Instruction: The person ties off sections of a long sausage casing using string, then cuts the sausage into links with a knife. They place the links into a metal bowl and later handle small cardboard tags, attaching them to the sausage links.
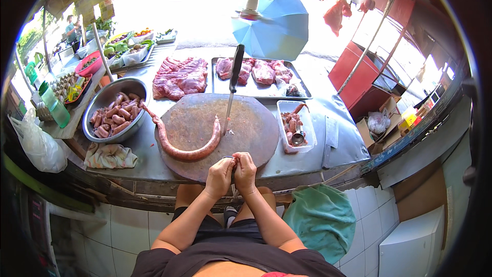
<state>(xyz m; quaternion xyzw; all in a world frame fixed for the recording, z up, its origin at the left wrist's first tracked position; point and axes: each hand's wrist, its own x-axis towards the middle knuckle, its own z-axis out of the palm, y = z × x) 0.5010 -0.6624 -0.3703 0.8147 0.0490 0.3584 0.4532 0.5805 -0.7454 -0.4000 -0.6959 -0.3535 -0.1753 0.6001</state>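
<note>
My left hand [221,173] and my right hand [244,172] meet at the near edge of a round chopping board [251,123], fingers curled together around something small that I cannot make out. Beyond them a long curved raw sausage [187,152] lies on the board, its left end reaching toward a steel bowl of short sausages [115,118]. A knife with a black handle [236,66] stands upright on the board, point down, just right of the long sausage's end. At the board's right sits a plastic tub [297,128] with meat pieces and a metal scoop.
A pork slab [180,78] and a meat tray [225,92] lie behind the board. A cleaver [331,136] is at the right, a cloth [110,155] and white bag [43,146] at the left. A blue umbrella [279,23] stands behind. A distant person [73,35] is at far left.
</note>
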